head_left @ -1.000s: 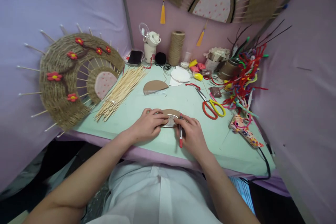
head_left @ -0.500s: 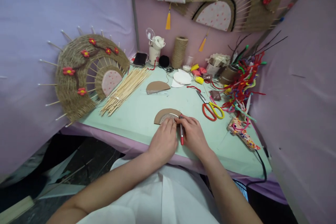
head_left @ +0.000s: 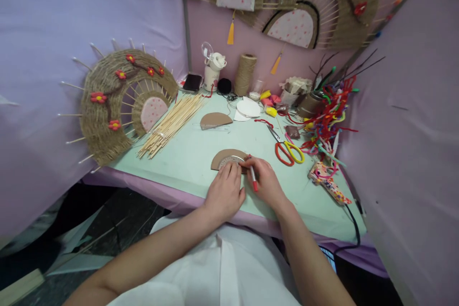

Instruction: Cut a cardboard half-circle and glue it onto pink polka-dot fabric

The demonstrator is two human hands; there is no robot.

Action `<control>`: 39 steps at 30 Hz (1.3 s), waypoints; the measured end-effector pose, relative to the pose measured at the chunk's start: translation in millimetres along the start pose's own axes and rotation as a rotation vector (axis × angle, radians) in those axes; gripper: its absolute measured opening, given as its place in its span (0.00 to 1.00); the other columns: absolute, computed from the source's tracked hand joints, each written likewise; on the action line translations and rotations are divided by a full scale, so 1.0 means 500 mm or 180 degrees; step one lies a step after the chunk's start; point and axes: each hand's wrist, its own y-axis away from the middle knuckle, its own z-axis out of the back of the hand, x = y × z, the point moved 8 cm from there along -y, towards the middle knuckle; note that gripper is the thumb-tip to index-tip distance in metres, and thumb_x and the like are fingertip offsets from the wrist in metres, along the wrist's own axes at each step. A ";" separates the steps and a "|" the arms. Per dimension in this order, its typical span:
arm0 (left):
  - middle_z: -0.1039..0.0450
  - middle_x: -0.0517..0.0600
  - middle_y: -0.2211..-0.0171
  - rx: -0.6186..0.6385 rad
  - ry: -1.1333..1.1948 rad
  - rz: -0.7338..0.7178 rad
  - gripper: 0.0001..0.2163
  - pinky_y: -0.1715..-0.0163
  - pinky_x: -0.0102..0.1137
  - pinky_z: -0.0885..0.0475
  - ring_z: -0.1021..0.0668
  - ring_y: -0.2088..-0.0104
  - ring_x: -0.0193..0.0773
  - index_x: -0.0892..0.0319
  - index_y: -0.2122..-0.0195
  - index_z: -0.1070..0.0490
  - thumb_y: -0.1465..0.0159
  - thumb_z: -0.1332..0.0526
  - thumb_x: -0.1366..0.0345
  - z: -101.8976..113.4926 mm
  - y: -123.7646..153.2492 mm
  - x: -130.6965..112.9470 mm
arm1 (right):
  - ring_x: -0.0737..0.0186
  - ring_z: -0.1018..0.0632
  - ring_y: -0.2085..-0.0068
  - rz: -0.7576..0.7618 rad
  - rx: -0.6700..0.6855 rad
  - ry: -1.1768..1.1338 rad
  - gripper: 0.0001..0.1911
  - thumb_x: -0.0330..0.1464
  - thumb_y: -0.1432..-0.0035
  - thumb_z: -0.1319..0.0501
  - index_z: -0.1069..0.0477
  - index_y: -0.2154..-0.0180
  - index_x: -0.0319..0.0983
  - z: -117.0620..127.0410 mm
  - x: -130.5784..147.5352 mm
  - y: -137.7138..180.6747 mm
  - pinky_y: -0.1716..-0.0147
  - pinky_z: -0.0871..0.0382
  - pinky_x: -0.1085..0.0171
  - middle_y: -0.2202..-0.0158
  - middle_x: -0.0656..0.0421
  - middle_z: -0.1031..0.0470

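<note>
A brown cardboard half-circle [head_left: 218, 158] lies on the table near its front edge, with a clear protractor [head_left: 229, 158] on top. My left hand [head_left: 225, 186] rests on the protractor, fingers stretched out and pressing down; its lower part is hidden under them. My right hand [head_left: 266, 179] is closed round a red-and-grey pen [head_left: 253, 178], its red end tilted back towards me. The fingertips are at the right end of the half-circle, and I cannot make out the pen's tip there. A second cardboard half-circle [head_left: 215, 120] lies farther back.
Bundled wooden sticks [head_left: 172, 126] lie to the left, beside a twine-wrapped fan [head_left: 103, 105]. Scissors [head_left: 285, 148] and a patterned glue gun [head_left: 328, 181] with a cord are at right. White paper cutouts [head_left: 247, 108], a twine spool [head_left: 245, 75] and pipe cleaners [head_left: 333, 105] stand behind.
The pen in my right hand has tilted, its red end swinging to the right. My left hand stays on the protractor. The whole view has shifted slightly.
</note>
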 end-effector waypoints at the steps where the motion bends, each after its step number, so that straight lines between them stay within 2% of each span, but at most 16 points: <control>1: 0.36 0.67 0.40 0.0001 -0.0010 -0.0008 0.25 0.38 0.45 0.43 0.35 0.39 0.55 0.76 0.40 0.40 0.34 0.48 0.63 0.000 0.000 0.000 | 0.56 0.26 0.44 -0.0125 -0.0233 -0.0299 0.11 0.25 0.41 0.46 0.34 0.58 0.43 0.017 -0.010 0.000 0.46 0.34 0.51 0.56 0.54 0.20; 3: 0.36 0.67 0.40 -0.0010 0.0000 0.0000 0.25 0.39 0.45 0.42 0.35 0.39 0.55 0.75 0.40 0.39 0.34 0.48 0.62 0.002 0.000 0.001 | 0.57 0.27 0.42 -0.0379 -0.0798 -0.0775 0.06 0.28 0.39 0.46 0.37 0.59 0.43 0.057 -0.030 0.005 0.44 0.34 0.52 0.56 0.53 0.20; 5: 0.35 0.66 0.41 -0.0018 0.0029 0.0019 0.25 0.40 0.45 0.41 0.35 0.39 0.54 0.74 0.40 0.38 0.34 0.47 0.62 0.003 -0.001 0.003 | 0.57 0.27 0.42 -0.0506 -0.1172 -0.0981 0.05 0.29 0.39 0.45 0.38 0.60 0.43 0.088 -0.040 0.012 0.42 0.37 0.50 0.55 0.52 0.20; 7: 0.35 0.66 0.41 -0.0016 0.0046 0.0013 0.24 0.40 0.46 0.41 0.35 0.39 0.55 0.73 0.40 0.38 0.34 0.48 0.61 0.006 -0.001 0.003 | 0.57 0.27 0.42 -0.0548 -0.1233 -0.1055 0.04 0.29 0.39 0.45 0.39 0.61 0.43 0.098 -0.041 0.016 0.41 0.38 0.49 0.53 0.51 0.21; 15: 0.35 0.67 0.41 0.0011 0.0059 -0.0051 0.26 0.40 0.46 0.42 0.35 0.40 0.57 0.76 0.41 0.38 0.34 0.46 0.59 0.008 -0.003 0.001 | 0.57 0.23 0.49 -0.0856 -0.1171 -0.1188 0.06 0.37 0.35 0.46 0.36 0.59 0.42 0.081 -0.053 0.027 0.45 0.34 0.51 0.54 0.51 0.21; 18: 0.35 0.67 0.41 0.0004 0.0101 -0.0045 0.27 0.40 0.46 0.42 0.36 0.39 0.57 0.76 0.41 0.37 0.35 0.46 0.59 0.010 -0.003 -0.001 | 0.59 0.22 0.59 -0.0998 -0.0919 -0.1159 0.13 0.40 0.34 0.49 0.33 0.55 0.40 0.075 -0.046 0.015 0.57 0.29 0.58 0.60 0.53 0.22; 20: 0.36 0.67 0.40 0.0005 0.0139 -0.0029 0.27 0.40 0.46 0.42 0.36 0.39 0.57 0.76 0.41 0.37 0.35 0.46 0.58 0.012 -0.004 -0.001 | 0.60 0.24 0.64 -0.0965 -0.0723 -0.1020 0.16 0.41 0.34 0.50 0.30 0.56 0.40 0.071 -0.030 -0.002 0.63 0.30 0.61 0.61 0.54 0.24; 23: 0.36 0.67 0.40 0.0071 0.0190 -0.0022 0.27 0.40 0.46 0.42 0.36 0.39 0.57 0.76 0.42 0.36 0.35 0.45 0.57 0.012 -0.007 0.000 | 0.63 0.28 0.67 -0.0812 -0.0477 -0.0928 0.15 0.40 0.35 0.48 0.28 0.63 0.40 0.060 -0.001 -0.040 0.68 0.34 0.64 0.65 0.57 0.27; 27: 0.35 0.68 0.41 0.0194 0.0237 0.0013 0.28 0.40 0.46 0.42 0.35 0.40 0.57 0.76 0.43 0.35 0.36 0.45 0.55 0.012 -0.015 0.001 | 0.67 0.34 0.76 -0.0844 0.0028 -0.1414 0.08 0.39 0.40 0.42 0.35 0.66 0.41 0.012 0.020 -0.100 0.76 0.39 0.67 0.76 0.65 0.36; 33: 0.38 0.70 0.39 0.0232 0.0206 0.0159 0.32 0.38 0.47 0.47 0.41 0.37 0.59 0.77 0.40 0.39 0.36 0.44 0.53 0.013 -0.017 0.003 | 0.66 0.30 0.75 -0.0516 0.1169 -0.1140 0.10 0.40 0.40 0.42 0.38 0.68 0.41 -0.077 0.069 -0.155 0.74 0.37 0.68 0.77 0.66 0.33; 39: 0.32 0.68 0.44 0.0253 0.0097 0.0136 0.29 0.38 0.48 0.46 0.37 0.39 0.58 0.73 0.42 0.35 0.35 0.46 0.52 0.009 -0.012 0.004 | 0.65 0.26 0.73 -0.0421 0.1526 -0.0956 0.08 0.36 0.40 0.44 0.39 0.70 0.41 -0.117 0.087 -0.164 0.73 0.34 0.67 0.77 0.65 0.31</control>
